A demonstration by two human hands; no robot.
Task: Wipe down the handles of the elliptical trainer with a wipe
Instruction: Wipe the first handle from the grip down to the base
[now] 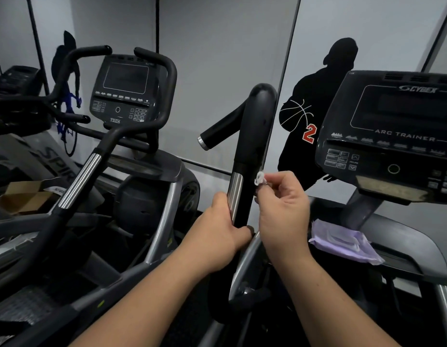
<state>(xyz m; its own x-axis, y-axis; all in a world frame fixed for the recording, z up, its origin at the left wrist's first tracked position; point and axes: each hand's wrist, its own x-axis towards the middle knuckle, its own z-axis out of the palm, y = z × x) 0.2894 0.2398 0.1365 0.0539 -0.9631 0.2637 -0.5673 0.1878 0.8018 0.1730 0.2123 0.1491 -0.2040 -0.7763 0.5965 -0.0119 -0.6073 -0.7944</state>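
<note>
A black upright handle (256, 126) of the trainer rises in the middle of the head view, with a chrome band (234, 194) on its lower part. My left hand (223, 231) grips the handle just below the chrome band. My right hand (283, 209) pinches a small crumpled white wipe (259, 178) between its fingertips and holds it against the right side of the handle, where the black grip ends. A short side grip (220, 130) with a silver end cap branches off to the left.
The trainer's console (392, 136) stands at the right. A purple wipe packet (342, 242) lies on the shroud below it. A second machine with console (124, 91) and handles (79, 179) fills the left. An open cardboard box (27, 196) sits at far left.
</note>
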